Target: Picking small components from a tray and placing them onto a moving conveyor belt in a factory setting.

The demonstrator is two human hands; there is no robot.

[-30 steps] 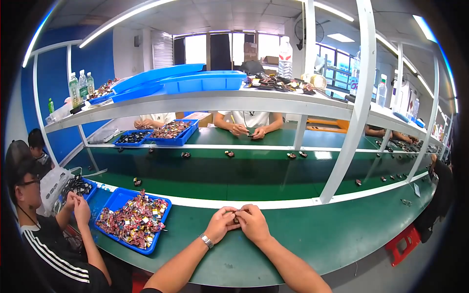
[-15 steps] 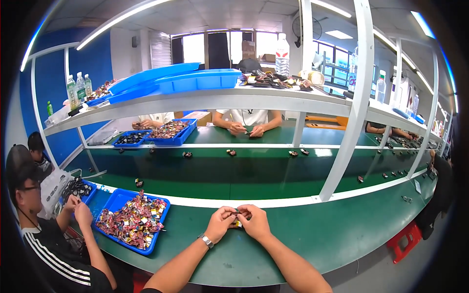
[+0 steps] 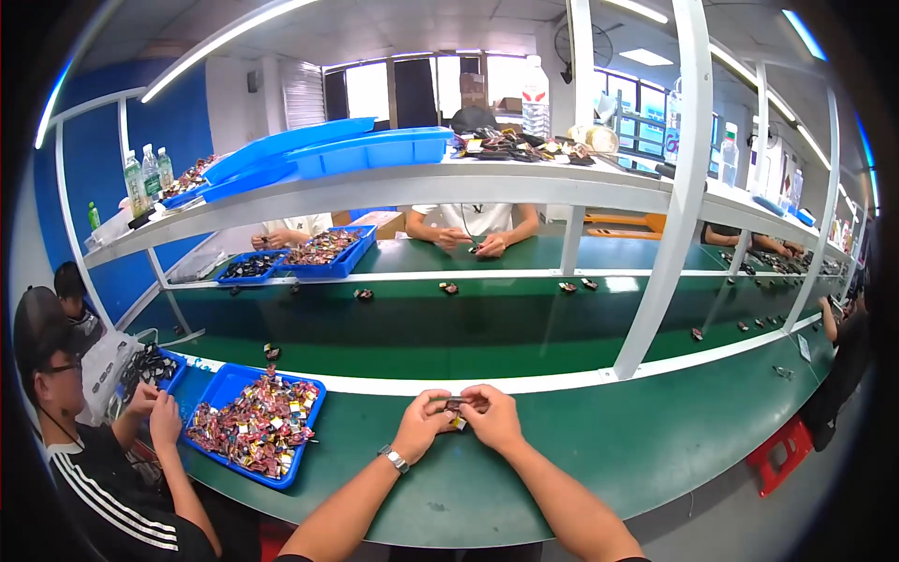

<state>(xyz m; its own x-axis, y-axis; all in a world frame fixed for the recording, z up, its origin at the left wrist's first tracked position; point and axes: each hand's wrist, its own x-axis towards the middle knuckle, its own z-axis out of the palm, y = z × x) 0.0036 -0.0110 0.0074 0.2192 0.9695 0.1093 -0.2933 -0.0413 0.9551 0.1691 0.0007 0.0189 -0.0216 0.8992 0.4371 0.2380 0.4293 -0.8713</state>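
Observation:
Over the green tabletop, both hands meet around a small dark electronic part (image 3: pixel 456 404) with a yellow and white piece at its lower side. My left hand (image 3: pixel 421 427), with a metal watch on the wrist, pinches it from the left. My right hand (image 3: pixel 493 421) grips it from the other side, fingertips close to the left ones. The fingers cover much of the part, so its exact kind does not show. To the left, a blue tray (image 3: pixel 281 482) holds a heap of small components (image 3: pixel 251 423) in red, yellow, white and black.
A co-worker (image 3: pixel 112 468) sits at left beside a tray of black parts (image 3: pixel 148 368). Beyond a white rail (image 3: pixel 524 382) runs a dark green belt (image 3: pixel 524 328) with scattered small parts. A white post (image 3: pixel 660 234) and shelf (image 3: pixel 524 187) stand ahead. A red stool (image 3: pixel 785 457) is at right.
The small parts on the belt have shifted slightly right. My hands stay together, lifted slightly, and more of the dark part shows between the fingertips. The left co-worker's hands have moved slightly.

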